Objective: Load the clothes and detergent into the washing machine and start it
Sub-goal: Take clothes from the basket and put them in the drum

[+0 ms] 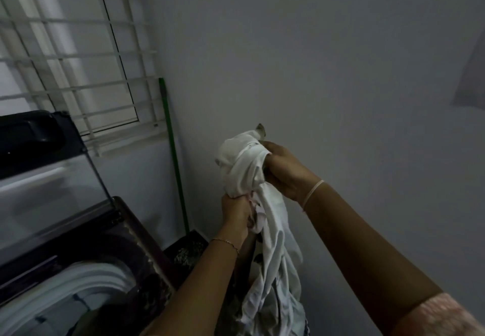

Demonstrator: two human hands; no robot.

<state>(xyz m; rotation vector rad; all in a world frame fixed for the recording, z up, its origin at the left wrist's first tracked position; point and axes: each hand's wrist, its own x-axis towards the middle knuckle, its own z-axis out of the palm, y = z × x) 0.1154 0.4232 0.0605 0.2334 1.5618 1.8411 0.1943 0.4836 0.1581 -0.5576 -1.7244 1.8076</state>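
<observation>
Two hands hold one bunched white cloth garment (246, 167), raised in front of a plain pale wall (341, 73), to the right of and above the single top-loading washing machine with a dark maroon top (126, 233). The right hand (284, 171) is clamped round the upper knot of the bundle, and the left hand (235, 213), lower down, is fisted on the fabric just beneath it, where a bit of pale pink patterned cloth shows between the fingers. The rest of the garment hangs down in long creased folds past the forearms, crumpled and twisted, with a few dark marks. Each wrist carries one thin band. The machine's glass-panelled lid (52, 186) stands raised, and its round drum with a white rim (78, 283) is open; something light with blue lies inside, too blurred to tell what. One green pole (174, 162) leans in the corner beside one window with a white grille (78, 55).
</observation>
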